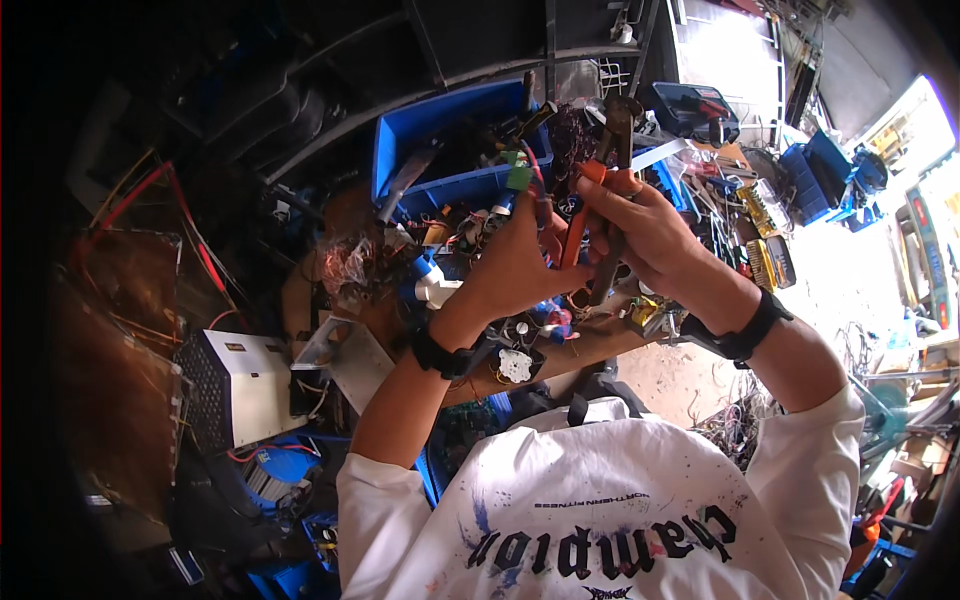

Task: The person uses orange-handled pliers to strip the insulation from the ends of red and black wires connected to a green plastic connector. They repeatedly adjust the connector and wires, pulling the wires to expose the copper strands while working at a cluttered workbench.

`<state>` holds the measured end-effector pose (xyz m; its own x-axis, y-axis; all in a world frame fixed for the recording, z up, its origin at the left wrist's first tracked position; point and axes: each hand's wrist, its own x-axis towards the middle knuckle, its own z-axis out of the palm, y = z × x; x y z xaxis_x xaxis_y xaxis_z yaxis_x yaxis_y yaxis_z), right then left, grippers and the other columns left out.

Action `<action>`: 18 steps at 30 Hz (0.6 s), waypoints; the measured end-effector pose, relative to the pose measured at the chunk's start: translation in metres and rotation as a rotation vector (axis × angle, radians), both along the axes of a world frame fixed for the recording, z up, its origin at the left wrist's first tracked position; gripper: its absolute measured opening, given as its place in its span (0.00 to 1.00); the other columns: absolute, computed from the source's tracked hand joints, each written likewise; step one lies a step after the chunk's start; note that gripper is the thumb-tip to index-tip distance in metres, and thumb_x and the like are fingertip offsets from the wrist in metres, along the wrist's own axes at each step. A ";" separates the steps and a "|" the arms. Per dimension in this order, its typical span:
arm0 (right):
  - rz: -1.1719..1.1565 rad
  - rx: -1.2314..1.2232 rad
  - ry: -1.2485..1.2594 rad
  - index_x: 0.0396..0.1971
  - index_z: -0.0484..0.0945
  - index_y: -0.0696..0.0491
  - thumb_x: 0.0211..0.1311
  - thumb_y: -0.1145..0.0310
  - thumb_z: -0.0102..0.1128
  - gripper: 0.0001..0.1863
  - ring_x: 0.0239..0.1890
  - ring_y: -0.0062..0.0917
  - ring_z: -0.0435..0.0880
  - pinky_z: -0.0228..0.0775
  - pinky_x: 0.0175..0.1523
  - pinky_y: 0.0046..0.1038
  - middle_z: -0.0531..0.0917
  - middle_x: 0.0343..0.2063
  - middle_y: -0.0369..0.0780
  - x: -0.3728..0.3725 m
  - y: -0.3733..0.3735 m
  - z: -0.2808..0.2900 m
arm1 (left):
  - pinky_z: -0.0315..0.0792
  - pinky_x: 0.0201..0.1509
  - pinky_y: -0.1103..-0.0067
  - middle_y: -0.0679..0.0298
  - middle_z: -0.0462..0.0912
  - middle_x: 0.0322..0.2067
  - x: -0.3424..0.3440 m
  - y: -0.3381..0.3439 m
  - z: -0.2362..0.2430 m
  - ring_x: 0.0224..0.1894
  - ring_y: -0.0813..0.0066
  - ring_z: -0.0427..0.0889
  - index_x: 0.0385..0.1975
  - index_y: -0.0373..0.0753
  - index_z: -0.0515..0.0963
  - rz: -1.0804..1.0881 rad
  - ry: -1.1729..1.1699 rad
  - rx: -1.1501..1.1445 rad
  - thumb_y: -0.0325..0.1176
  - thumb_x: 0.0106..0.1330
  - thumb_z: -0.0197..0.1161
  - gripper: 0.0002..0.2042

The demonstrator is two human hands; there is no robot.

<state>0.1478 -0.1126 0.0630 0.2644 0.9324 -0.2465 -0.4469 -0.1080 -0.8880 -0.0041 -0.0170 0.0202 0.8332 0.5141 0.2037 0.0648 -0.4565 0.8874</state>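
Left hand: the left hand (515,265) is raised over the bench, fingers curled shut around a bundle of wires (535,185) that rises from its grip; a green connector (518,177) sits at the top of the bundle; a black band circles the wrist
Right hand: the right hand (645,230) is closed around the pliers (605,200), thumb and fingers wrapped on the handles; a black band on this wrist too
Pliers: orange and dark handles, held upright between the two hands; the dark head points up, just beside the wires; whether it touches them cannot be told
Hands together: close, nearly touching, in the middle of the head view, above the bench edge
Bench: a wooden bench (600,345) heaped with wires, plugs and small parts
Bin: a blue bin (440,130) stands behind the left hand, full of tools and cable
Drill case: a dark case (690,108) lies behind the right hand
Box: a white vented box (240,385) sits low at the left, well apart from the hands
Fan part: a small white toothed part (515,365) lies at the bench edge, under the left wrist
Shirt: white sleeves and a white shirt (620,510) fill the lower edge
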 end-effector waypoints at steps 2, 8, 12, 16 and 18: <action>-0.032 0.014 -0.010 0.34 0.74 0.54 0.65 0.63 0.59 0.09 0.17 0.15 0.74 0.68 0.21 0.20 0.77 0.17 0.33 -0.003 0.003 0.001 | 0.72 0.31 0.82 0.65 0.76 0.28 0.000 -0.002 -0.001 0.29 0.79 0.79 0.42 0.35 0.61 0.015 -0.030 -0.075 0.35 0.51 0.74 0.27; 0.012 0.094 -0.031 0.32 0.73 0.53 0.66 0.64 0.58 0.09 0.15 0.13 0.68 0.61 0.19 0.19 0.71 0.15 0.30 -0.002 0.008 -0.005 | 0.75 0.36 0.81 0.65 0.78 0.32 0.003 -0.010 0.001 0.35 0.79 0.81 0.44 0.37 0.62 0.060 -0.029 -0.121 0.26 0.55 0.66 0.21; 0.049 0.096 -0.043 0.30 0.72 0.53 0.66 0.63 0.58 0.10 0.13 0.12 0.65 0.60 0.18 0.19 0.68 0.13 0.29 -0.002 0.014 -0.001 | 0.75 0.39 0.80 0.64 0.77 0.33 0.009 -0.015 0.002 0.36 0.77 0.80 0.52 0.35 0.61 0.041 -0.161 -0.151 0.24 0.56 0.62 0.24; 0.051 0.047 -0.090 0.29 0.71 0.53 0.67 0.63 0.57 0.10 0.12 0.12 0.64 0.59 0.17 0.20 0.67 0.13 0.29 0.000 0.020 -0.002 | 0.75 0.40 0.80 0.65 0.74 0.34 0.013 -0.009 -0.007 0.34 0.77 0.79 0.55 0.34 0.60 0.023 -0.158 -0.131 0.24 0.56 0.61 0.26; 0.077 0.006 -0.073 0.27 0.70 0.52 0.66 0.63 0.58 0.11 0.12 0.12 0.63 0.59 0.17 0.20 0.67 0.12 0.29 -0.001 0.021 0.001 | 0.74 0.39 0.81 0.65 0.73 0.34 0.013 -0.012 -0.006 0.33 0.79 0.78 0.53 0.35 0.61 0.042 -0.225 -0.151 0.24 0.57 0.61 0.24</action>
